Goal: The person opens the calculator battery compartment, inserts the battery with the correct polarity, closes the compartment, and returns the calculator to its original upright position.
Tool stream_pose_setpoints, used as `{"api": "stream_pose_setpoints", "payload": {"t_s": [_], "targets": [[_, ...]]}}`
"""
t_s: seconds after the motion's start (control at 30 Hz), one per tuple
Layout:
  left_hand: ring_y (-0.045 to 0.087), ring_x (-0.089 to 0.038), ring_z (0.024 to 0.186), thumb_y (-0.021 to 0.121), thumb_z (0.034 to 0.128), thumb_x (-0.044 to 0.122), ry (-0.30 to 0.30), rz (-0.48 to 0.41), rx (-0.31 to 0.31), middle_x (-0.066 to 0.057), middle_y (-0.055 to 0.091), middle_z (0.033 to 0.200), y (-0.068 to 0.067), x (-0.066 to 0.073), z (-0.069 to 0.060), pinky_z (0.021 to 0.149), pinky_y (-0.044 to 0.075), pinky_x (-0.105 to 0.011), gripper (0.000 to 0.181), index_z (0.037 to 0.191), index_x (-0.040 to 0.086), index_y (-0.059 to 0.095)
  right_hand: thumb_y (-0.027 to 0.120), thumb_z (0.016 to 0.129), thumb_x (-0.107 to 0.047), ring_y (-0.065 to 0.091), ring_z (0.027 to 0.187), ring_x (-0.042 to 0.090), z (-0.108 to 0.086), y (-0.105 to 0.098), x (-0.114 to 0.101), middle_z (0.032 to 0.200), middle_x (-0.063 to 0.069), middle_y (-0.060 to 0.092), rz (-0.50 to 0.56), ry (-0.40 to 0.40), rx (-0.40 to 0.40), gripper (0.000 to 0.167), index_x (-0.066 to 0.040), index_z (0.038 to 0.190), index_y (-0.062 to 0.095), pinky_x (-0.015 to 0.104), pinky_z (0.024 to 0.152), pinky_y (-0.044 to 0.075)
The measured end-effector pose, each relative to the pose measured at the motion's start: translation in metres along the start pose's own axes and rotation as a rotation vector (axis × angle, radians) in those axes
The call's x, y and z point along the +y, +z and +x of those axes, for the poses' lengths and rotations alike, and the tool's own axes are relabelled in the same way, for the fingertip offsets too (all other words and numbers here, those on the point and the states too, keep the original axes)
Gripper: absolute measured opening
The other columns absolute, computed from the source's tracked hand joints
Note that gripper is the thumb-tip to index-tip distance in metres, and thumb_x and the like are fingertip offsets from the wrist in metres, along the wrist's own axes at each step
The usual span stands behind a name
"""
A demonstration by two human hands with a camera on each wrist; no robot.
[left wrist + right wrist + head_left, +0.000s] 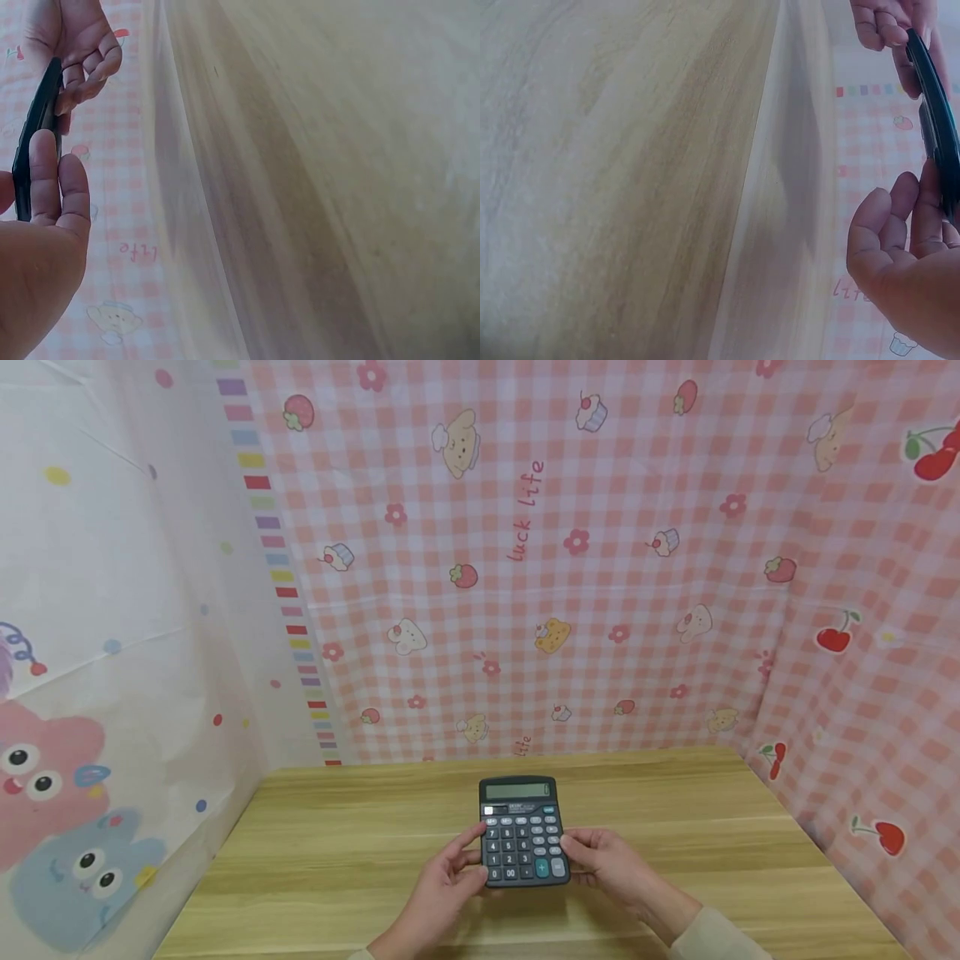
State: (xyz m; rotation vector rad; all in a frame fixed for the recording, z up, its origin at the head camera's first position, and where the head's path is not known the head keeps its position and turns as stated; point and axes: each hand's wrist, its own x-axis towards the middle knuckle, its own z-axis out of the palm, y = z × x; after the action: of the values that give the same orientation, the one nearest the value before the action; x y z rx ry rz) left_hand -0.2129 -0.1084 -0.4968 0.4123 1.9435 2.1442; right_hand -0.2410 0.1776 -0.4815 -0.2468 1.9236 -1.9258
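Note:
A dark calculator (517, 846) with grey keys, one green plus key and a small display is held between both hands above the table, its keys toward the head camera. My left hand (444, 878) grips its left edge, thumb at the lower left corner. My right hand (611, 864) pinches the right edge near the lower right corner. Both wrist views show the calculator edge-on: in the left wrist view its thin side (34, 135) runs between the hands, and in the right wrist view its dark edge (937, 112) does likewise. Fingers reach behind its back.
Beneath the hands lies a wood-grain table (337, 835). A pink checked curtain (510, 610) hangs behind its back edge and along the right side. On the left hangs a white sheet (172, 635) with cartoon prints.

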Motion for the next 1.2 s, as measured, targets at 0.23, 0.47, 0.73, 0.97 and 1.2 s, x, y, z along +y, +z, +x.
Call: {"api": "stream_pose_setpoints", "payload": {"t_s": [0.23,0.47,0.73,0.97,1.2], "targets": [[0.078,-0.020,0.094,0.060,0.1030,0.001,-0.028,-0.031,0.015,-0.029,0.065,0.141,-0.001,0.002,0.000,0.089,0.065,-0.032,0.070,0.167,0.005,0.032,0.058,0.110,-0.017,0.074,0.105,0.011,-0.003,0.001,0.000,0.132,0.015,0.074,-0.009,-0.038,-0.025,0.059,0.020,0.152,0.039,0.027,0.090,0.061],[0.077,-0.020,0.101,0.060,0.1035,0.000,-0.040,-0.063,0.004,-0.030,0.063,0.144,-0.002,0.001,0.001,0.090,0.065,-0.032,0.072,0.168,0.005,0.030,0.068,0.105,-0.014,0.073,0.108,0.012,-0.007,-0.002,-0.002,0.141,0.025,0.068,-0.072,-0.045,-0.011,0.069,0.019,0.156,0.034,0.024,0.086,0.060],[0.077,-0.021,0.105,0.060,0.1029,-0.001,-0.050,-0.069,0.009,-0.030,0.062,0.145,-0.002,0.003,0.001,0.090,0.065,-0.032,0.072,0.168,0.006,0.031,0.076,0.096,-0.006,0.071,0.118,0.017,-0.008,-0.007,0.000,0.145,0.032,0.062,-0.085,-0.109,-0.086,0.083,0.021,0.157,0.027,0.024,0.098,0.060],[0.075,-0.022,0.112,0.061,0.1005,-0.003,-0.054,-0.059,0.007,-0.029,0.063,0.145,-0.002,0.003,0.001,0.092,0.065,-0.033,0.073,0.167,0.007,0.033,0.082,0.091,-0.005,0.075,0.115,0.023,-0.011,-0.008,0.001,0.135,0.029,0.070,-0.177,-0.169,-0.084,0.101,0.009,0.166,0.017,0.023,0.095,0.061],[0.075,-0.022,0.113,0.061,0.1007,-0.003,-0.052,-0.056,0.006,-0.029,0.063,0.145,-0.002,0.002,0.000,0.092,0.065,-0.033,0.073,0.167,0.007,0.034,0.082,0.090,-0.005,0.076,0.109,0.021,-0.013,-0.005,0.003,0.130,0.031,0.071,-0.244,-0.230,-0.046,0.098,0.002,0.167,0.022,0.023,0.093,0.062]]}}
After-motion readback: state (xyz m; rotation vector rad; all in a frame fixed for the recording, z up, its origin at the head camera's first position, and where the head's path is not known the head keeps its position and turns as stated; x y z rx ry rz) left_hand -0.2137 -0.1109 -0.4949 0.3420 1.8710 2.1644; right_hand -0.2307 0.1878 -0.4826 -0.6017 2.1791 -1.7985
